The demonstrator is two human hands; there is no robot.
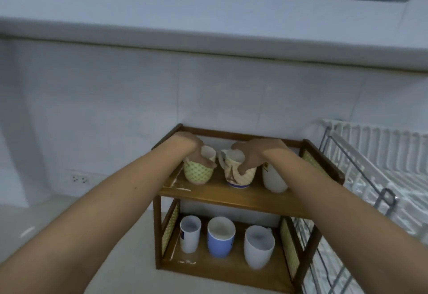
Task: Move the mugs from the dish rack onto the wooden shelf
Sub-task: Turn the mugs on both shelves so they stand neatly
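A two-tier wooden shelf (231, 197) stands on the counter against the wall. On its top tier my left hand (194, 146) grips the rim of a green patterned mug (196, 174). My right hand (254, 154) grips the rim of a cream patterned mug with a blue base (234, 178) beside it. Both mugs rest on the top board. A white mug (273, 181) stands to the right, partly behind my right forearm. The lower tier holds a white mug (190, 234), a blue mug (220, 238) and a larger white mug (258, 247).
A white wire dish rack (375, 152) sits to the right of the shelf, with no mugs visible in it. A wall socket (80, 179) is on the tiled wall at the left. A cabinet underside overhangs above.
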